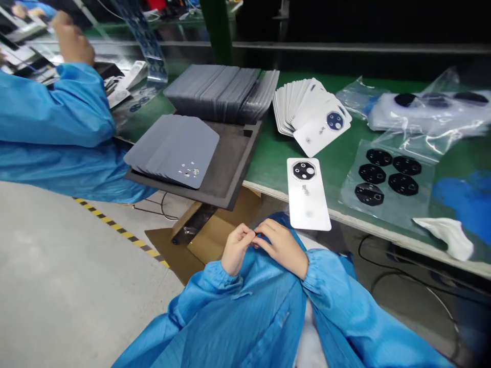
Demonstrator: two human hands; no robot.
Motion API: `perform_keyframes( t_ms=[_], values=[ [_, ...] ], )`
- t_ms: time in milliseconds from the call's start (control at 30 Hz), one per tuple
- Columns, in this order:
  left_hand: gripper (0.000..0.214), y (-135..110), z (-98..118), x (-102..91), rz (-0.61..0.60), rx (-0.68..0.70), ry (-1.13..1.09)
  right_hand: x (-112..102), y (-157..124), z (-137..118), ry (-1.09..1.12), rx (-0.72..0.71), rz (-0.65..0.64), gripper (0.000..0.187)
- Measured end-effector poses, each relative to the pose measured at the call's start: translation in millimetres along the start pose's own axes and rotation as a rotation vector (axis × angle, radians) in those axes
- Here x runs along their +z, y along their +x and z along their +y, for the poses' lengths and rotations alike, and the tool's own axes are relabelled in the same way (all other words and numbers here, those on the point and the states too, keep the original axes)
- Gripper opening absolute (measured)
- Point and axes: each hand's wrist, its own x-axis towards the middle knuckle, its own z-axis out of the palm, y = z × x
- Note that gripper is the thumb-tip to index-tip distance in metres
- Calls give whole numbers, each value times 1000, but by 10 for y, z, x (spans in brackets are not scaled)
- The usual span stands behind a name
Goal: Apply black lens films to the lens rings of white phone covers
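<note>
My left hand (pixel 237 249) and my right hand (pixel 283 246) meet above my lap, in front of the table edge. Fingertips of both are pinched together, and a tiny dark bit shows between them, too small to name. Just beyond my right hand, a white phone back panel (pixel 310 202) with a black camera plate (pixel 304 170) lies partly over the table's edge. Farther back is a fanned stack of white panels (pixel 299 105), the top one bearing a dark camera plate (pixel 334 120). Several black camera plates (pixel 402 184) lie on a clear sheet to the right.
Grey panels (pixel 172 148) lie on a dark foam tray (pixel 230 168) jutting past the table edge, with a dense row of grey sheets (pixel 222 89) behind. A cardboard box (pixel 210 237) stands below. At right are a crumpled white piece (pixel 447 235) and plastic bags. A co-worker's sleeve (pixel 53 112) is at left.
</note>
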Motion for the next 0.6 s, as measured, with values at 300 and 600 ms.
perform_keyframes(
  t_ms=[300,600],
  values=[
    [29,146,-20,-44,-1,-97,49,-30,-99,96,105,2,108,9],
    [33,765,-122,-1142,603,-111,107,-26,-180,213,154,46,125,14]
  ],
)
